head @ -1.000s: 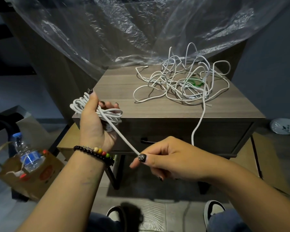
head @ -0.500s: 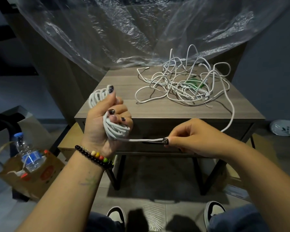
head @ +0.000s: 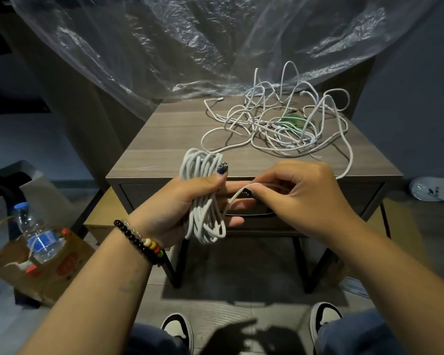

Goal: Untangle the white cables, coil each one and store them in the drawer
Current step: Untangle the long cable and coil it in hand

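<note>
One wood side table stands w/ its drawer closed at front. On top, toward back right, lies tangle of white cables, still not sorted. Left hand grips coiled cable, thumb over the loops, fingers curled behind, in front of drawer. Right hand just beside it pinches free strand of same cable between thumb & fingers; this strand runs up to table top.

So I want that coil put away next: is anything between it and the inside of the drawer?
Yes: the drawer itself is closed, its front flush under the tabletop. The coil sits in the left hand, and its free end still trails to the tangle.
</note>
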Tool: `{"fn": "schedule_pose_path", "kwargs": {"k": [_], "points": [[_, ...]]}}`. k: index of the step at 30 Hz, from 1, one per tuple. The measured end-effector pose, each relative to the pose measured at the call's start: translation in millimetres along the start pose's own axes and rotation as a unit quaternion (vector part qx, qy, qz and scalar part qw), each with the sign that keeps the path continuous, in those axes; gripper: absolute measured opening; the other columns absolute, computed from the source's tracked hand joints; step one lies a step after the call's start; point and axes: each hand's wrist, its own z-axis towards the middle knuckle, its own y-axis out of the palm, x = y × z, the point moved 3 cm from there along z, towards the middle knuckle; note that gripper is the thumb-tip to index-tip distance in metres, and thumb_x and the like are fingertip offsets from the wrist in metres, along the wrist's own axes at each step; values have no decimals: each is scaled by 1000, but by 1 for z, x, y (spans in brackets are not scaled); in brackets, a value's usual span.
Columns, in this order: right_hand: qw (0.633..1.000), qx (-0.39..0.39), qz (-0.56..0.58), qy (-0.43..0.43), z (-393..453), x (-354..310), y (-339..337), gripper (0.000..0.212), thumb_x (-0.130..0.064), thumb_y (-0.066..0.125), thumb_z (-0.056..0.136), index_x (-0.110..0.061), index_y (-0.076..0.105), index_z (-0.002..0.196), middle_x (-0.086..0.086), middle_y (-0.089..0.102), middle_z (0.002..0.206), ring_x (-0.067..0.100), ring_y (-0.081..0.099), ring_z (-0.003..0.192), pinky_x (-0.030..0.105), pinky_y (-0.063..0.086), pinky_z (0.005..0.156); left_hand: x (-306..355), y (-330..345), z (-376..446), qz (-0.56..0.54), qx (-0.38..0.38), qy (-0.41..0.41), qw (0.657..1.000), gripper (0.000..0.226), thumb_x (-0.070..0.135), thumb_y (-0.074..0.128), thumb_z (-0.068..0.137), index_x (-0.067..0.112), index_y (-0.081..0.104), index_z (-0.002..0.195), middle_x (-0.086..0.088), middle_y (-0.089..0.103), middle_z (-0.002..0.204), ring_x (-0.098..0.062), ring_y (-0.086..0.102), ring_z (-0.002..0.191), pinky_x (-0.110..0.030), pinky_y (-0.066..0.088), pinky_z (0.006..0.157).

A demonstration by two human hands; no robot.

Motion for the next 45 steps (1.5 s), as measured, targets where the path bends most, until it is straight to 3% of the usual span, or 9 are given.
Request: {"fn": "schedule_pose_path", "kwargs": {"k": [2, 6, 9, 17, 25, 29, 36, 42, 45], "points": [[1000, 2, -2, -13, 0, -3, -2, 12, -27, 73, 77, -16, 77, 79, -9, 70, 72, 3, 62, 67, 22, 50, 63, 0, 1, 0, 20, 30, -11, 999, 37, 26, 62, 86, -2, 60, 110, -16, 70, 109, -29, 70, 94, -33, 60, 70], [1000, -9, -6, -26, 0, -4, -6, 16, -30, 74, 77, -15, 77, 77, -8, 70, 70, 6, 64, 65, 31, 51, 60, 3, 6, -5, 90, 55, -12, 994, 47, 26, 55, 74, -8, 56, 106, -11, 70, 67, -12, 62, 46, -19, 51, 41], [999, -22, -28, -21, 1, 1, -10, 19, -34, 71, 80, -15, 76, 78, -8, 70, 71, 7, 64, 66, 35, 51, 59, 7, -2, -1, 152, 84, 33, 984, 35, 28, 59, 80, -1, 58, 99, -16, 71, 79, -10, 55, 44, -20, 47, 41], [997, -60, -10, 38, 5, 15, -23, 8, -22, 71, 84, -18, 76, 88, -16, 68, 80, 0, 63, 79, 16, 49, 70, 15, -21, -2, 116, 235, 125, 957, 13, 13, 56, 92, 10, 59, 79, -2, 53, 54, -7, 49, 41, -16, 45, 42], [996, -40, -24, 81, 2, 15, -12, 11, -20, 66, 88, -18, 76, 92, -13, 67, 81, 3, 62, 79, 18, 49, 71, 9, -8, -4, 93, 112, 86, 986, 24, 13, 70, 77, 10, 58, 97, -15, 68, 74, -13, 59, 48, -21, 52, 45], [995, -3, -8, 100, 1, 13, -11, 10, -19, 66, 88, -17, 76, 90, -14, 64, 79, 5, 61, 78, 18, 48, 69, 2, -5, 0, 165, 74, 67, 981, 25, 9, 73, 75, 5, 62, 97, -12, 64, 65, -12, 58, 45, -19, 49, 41], [993, 32, 22, 110, 1, 11, -8, 8, -14, 67, 87, -17, 74, 86, -24, 60, 77, 0, 59, 81, 10, 44, 65, -1, -3, 4, 266, 120, 68, 954, 13, 8, 68, 80, 6, 55, 80, -9, 53, 55, -14, 52, 42, -22, 49, 42], [992, 46, 27, 110, 0, 9, -6, 8, -13, 68, 87, -16, 75, 84, -19, 62, 75, -2, 59, 72, 5, 39, 62, 0, -7, 5, 386, 140, 90, 907, 23, 37, 71, 72, 18, 60, 78, -3, 55, 63, -12, 55, 58, -28, 50, 56], [981, 46, 93, 166, 0, 6, -4, 10, -13, 68, 87, -17, 74, 80, -16, 63, 66, -2, 56, 62, 7, 39, 58, 1, -8, 5, 400, 181, 104, 893, 28, 30, 70, 82, 5, 59, 84, -7, 57, 65, -13, 56, 56, -30, 50, 57]]}}
